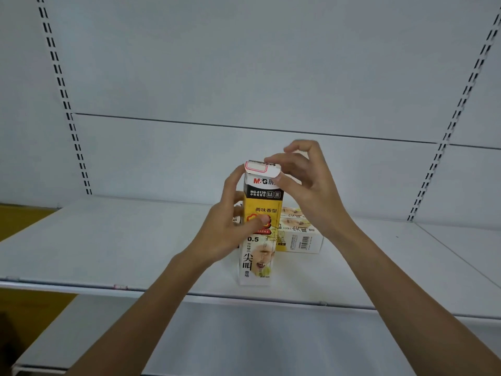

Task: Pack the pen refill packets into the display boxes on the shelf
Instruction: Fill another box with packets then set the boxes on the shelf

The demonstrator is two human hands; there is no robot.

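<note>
- display box (261,204) stands upright at frame centre, on the white shelf (108,245) near its front edge; yellow/black/white print, "M&G", "MG-6139", "0.5" legible
- left hand (230,229) grips the box mid-height: thumb across the front face, fingers wrapped round the left side and back. Fingertips hidden behind the box
- right hand (306,185) is at the box top, thumb + index pinching the top flap (261,168) at its right end; other fingers curl loosely above, holding nothing
- flap lies roughly flat over the opening, so the inside is hidden; can't tell what's in it
- box's upper right corner and part of the logo are covered by the right thumb; centre print is covered by the left thumb
- second box (301,237) lies on its side just behind and right of the upright one, barcode end facing front. Its left part is blocked by the upright box and right wrist; can't tell if they touch
- a small bit of something shows left of the box behind the left hand, too hidden to ID
- lower shelf (244,335) along frame bottom, cut off by the edge; both forearms run out of frame at the bottom
- yellowish surface (19,221) at the left edge, unclear
</note>
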